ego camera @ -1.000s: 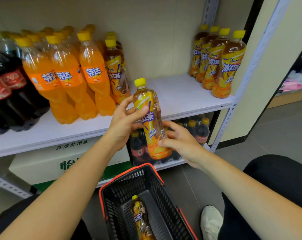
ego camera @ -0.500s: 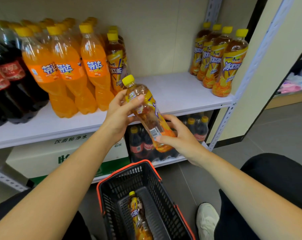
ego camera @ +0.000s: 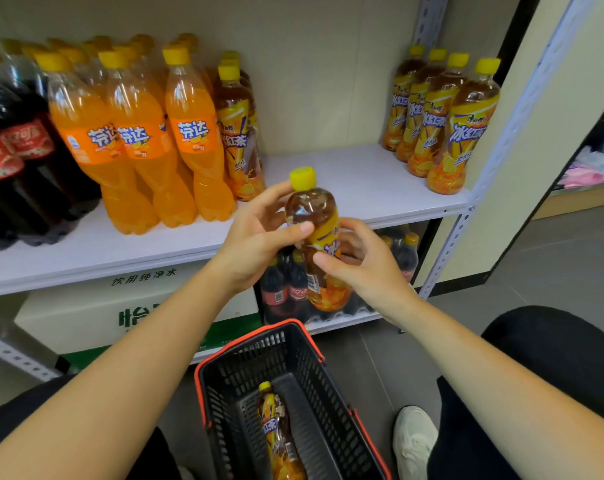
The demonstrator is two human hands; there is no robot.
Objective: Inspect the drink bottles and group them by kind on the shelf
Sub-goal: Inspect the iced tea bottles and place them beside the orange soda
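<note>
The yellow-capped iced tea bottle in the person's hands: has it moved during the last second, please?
Yes: the yellow-capped iced tea bottle tipped left toward the orange soda bottles, then swung back right, nearly upright.

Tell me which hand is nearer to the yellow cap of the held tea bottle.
Left. The left hand holds the tea bottle just below the yellow cap; the right hand holds its label, lower down.

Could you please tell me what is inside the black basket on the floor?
One iced tea bottle lies on its side in the basket, yellow cap towards the shelf. The basket's near end is out of frame, so anything there is unseen.
</note>
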